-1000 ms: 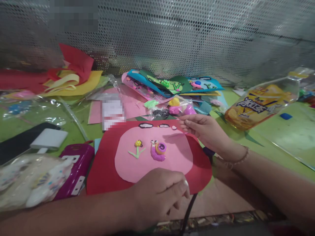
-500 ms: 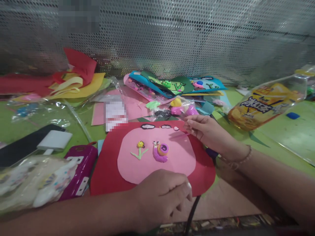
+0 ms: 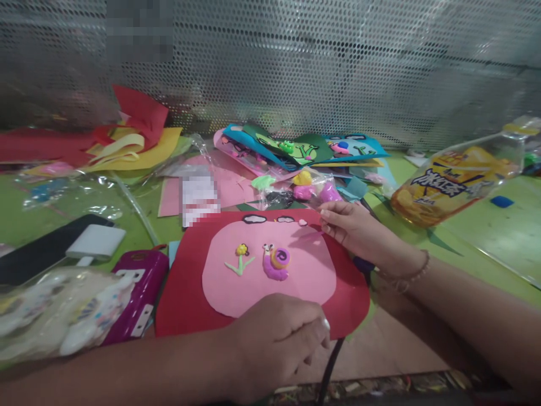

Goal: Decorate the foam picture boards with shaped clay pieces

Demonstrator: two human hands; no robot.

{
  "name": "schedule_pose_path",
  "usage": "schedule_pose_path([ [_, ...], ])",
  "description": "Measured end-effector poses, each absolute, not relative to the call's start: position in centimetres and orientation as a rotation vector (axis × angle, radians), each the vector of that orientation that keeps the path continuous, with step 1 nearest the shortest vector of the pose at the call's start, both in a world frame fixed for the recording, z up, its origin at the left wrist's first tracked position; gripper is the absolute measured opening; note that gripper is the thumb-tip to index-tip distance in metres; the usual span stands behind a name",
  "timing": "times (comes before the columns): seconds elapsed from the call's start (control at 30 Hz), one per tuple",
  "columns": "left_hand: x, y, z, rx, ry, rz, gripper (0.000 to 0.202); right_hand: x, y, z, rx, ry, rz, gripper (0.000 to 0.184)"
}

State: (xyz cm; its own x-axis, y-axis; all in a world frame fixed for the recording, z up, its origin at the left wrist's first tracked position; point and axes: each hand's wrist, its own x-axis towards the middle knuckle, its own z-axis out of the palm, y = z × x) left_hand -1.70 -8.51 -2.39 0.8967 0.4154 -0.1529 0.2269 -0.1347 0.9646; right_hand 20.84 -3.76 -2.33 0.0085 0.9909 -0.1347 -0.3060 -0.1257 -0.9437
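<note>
A red foam sheet [image 3: 181, 293] lies before me with a pink oval [image 3: 304, 276] stuck on it. On the oval sit a clay snail [image 3: 275, 261] and a small yellow clay flower [image 3: 240, 258]. White clay clouds [image 3: 253, 219] line the sheet's far edge. My left hand [image 3: 276, 338] rests curled on the sheet's near edge, fingers folded under. My right hand [image 3: 353, 231] is at the far right corner of the sheet, fingers pinched on a thin pink stick that I can barely make out.
A tipped drink bottle [image 3: 456, 177] lies at the right. Bagged clay lumps [image 3: 304, 189] and finished foam pictures [image 3: 296, 148] lie behind the sheet. A purple case [image 3: 135, 287], a plastic bag [image 3: 54, 310] and a phone [image 3: 46, 248] are at the left. Perforated metal screen [image 3: 321, 67] behind.
My right hand has drawn slightly lower and closer to the sheet's corner. The view has shifted a little to the left. My left hand has stayed put.
</note>
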Motion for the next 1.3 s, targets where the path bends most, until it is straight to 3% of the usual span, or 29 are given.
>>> schedule_pose_path([
  [0.83, -1.7, -8.3, -1.4, 1.932, 0.159, 0.027, 0.028, 20.9, -4.5, -1.2, -1.125, -1.127, 1.649, 0.016],
  [1.07, -1.6, -8.9, -1.0, 1.924, 0.206, 0.001, 0.026, 20.8, -4.4, -1.3, -1.122, -1.093, 1.524, 0.018],
  [1.3, -1.6, -8.8, -1.2, 1.977, 0.155, -0.005, 0.031, 20.6, -4.3, -1.5, -1.238, -1.298, 1.155, 0.014],
])
